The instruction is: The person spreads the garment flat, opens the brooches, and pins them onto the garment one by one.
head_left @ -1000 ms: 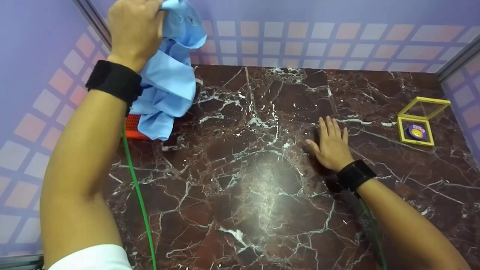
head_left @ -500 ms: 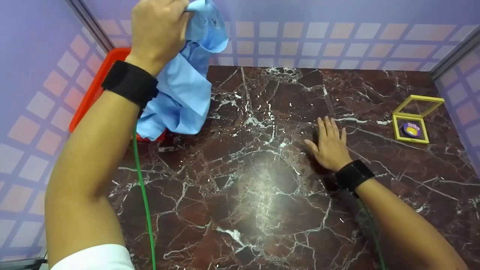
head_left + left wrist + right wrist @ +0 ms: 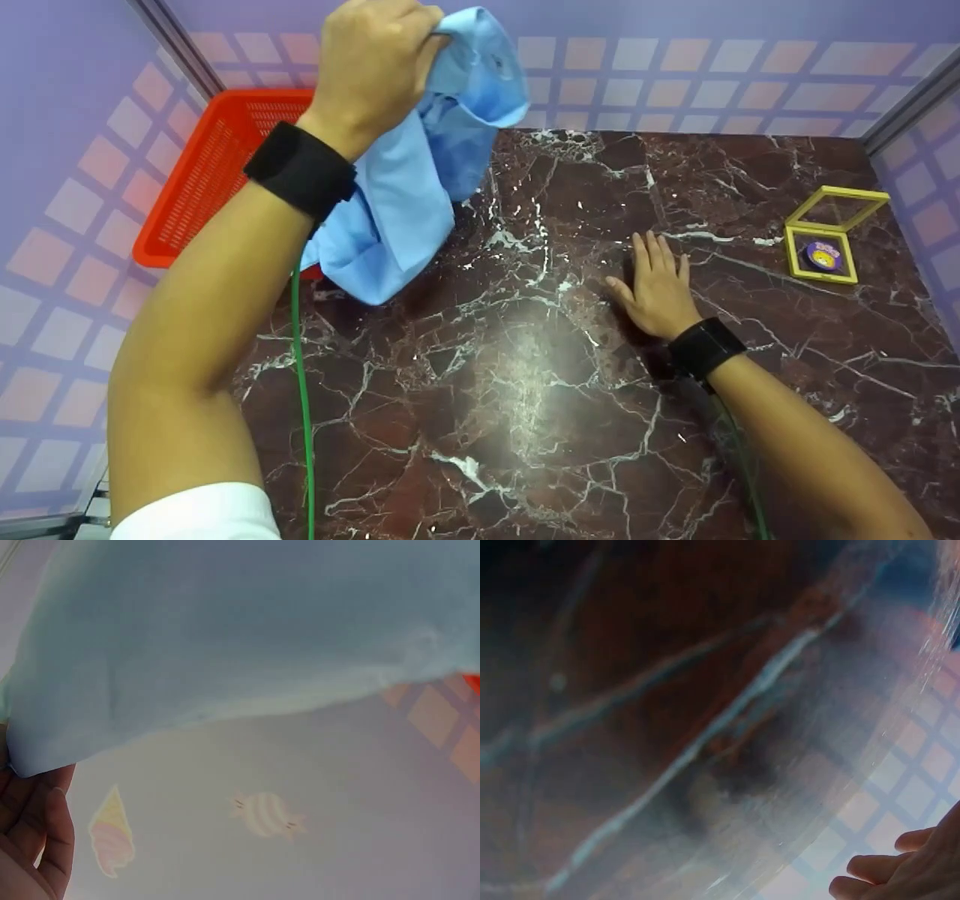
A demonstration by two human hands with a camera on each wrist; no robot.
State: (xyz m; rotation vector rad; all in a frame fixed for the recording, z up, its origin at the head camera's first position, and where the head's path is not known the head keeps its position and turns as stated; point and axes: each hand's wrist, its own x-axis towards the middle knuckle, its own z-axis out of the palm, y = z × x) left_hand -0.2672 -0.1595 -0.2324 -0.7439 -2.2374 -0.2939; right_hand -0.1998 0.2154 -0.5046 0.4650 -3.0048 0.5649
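In the upper left of the frame we see the left hand (image 3: 375, 67) raised, its grip clamped on a blue cloth (image 3: 397, 195). We find the cloth hanging from the curled fingers in loose folds, left of the top centre, its lower edge reaching down toward the left middle of the frame. Behind it, at the left, we see a red basket (image 3: 180, 202) with slotted walls; the cloth and the left arm cover part of it, and we cannot tell whether cloth and basket touch.

Right of centre, we see the right hand (image 3: 660, 292) resting palm down on the dark, white-veined tabletop (image 3: 480, 360), its grip apart, with straight fingers pointing toward the top and the thumb out to the left. Near the right edge, well apart from that hand, we see a yellow case (image 3: 823, 278) with its lid raised and a purple disc (image 3: 822, 256) inside.

On each wrist we see a black band, and down the lower left we follow a green cable (image 3: 305, 405) to the bottom edge, near a white sleeve (image 3: 199, 514). Across the top of the left wrist view we see the cloth spread wide, with fingers at its lower left corner; in the right wrist view, we see fingertips at the lower right.
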